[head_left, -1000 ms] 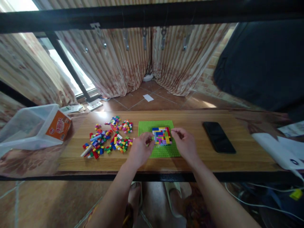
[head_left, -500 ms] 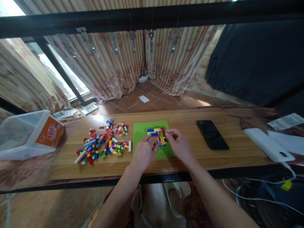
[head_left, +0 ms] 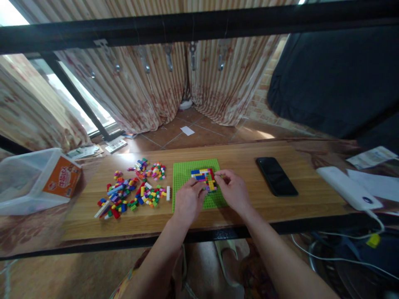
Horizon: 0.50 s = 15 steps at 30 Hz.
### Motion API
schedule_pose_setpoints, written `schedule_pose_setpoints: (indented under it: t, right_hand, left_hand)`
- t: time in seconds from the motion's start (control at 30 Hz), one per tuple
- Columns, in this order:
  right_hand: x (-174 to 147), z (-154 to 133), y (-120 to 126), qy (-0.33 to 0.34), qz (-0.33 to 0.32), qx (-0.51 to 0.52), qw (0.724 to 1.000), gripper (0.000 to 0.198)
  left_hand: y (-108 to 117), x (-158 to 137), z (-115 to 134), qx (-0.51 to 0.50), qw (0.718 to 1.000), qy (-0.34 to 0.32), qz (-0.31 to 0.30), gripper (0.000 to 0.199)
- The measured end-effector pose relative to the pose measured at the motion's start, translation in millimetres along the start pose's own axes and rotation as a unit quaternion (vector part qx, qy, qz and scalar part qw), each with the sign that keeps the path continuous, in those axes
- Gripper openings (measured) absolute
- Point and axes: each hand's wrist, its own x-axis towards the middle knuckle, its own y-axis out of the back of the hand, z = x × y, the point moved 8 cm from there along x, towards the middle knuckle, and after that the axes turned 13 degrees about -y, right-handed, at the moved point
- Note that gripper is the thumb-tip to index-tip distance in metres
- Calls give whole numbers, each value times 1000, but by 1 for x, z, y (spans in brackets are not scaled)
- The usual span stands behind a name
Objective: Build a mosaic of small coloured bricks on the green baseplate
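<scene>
A flat build of coloured toy building bricks sits over the green studded baseplate, with blue, white, yellow, red and purple pieces showing. My left hand is closed at its lower left side, thumb and fingers against the bricks and covering part of them. On the opposite side, my right hand has thumb and forefinger pinched together at the build's right edge. Whatever lies between those right fingertips is hidden or too small to make out.
Left of the baseplate lies a spread of loose bricks, with a white brick beside the plate. A black phone rests on the wooden board. A clear plastic bin stands far left; a white corded device lies right.
The whole view has shifted slightly, so everything sits a little further left. Both hands stay at the build, with only slight finger movement.
</scene>
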Motion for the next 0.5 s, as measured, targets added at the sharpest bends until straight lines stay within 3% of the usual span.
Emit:
schedule_pose_setpoints:
  t: [0.4,0.5]
  right_hand:
    - [1,7,-10,-7,-34,-12,999,22]
    - [-2,9,-14,-5,-16,-37,999,35]
  left_hand:
    - [2,-1,-7,52,997,47,11,24]
    - [2,-3,-8,66,997,50,13,30]
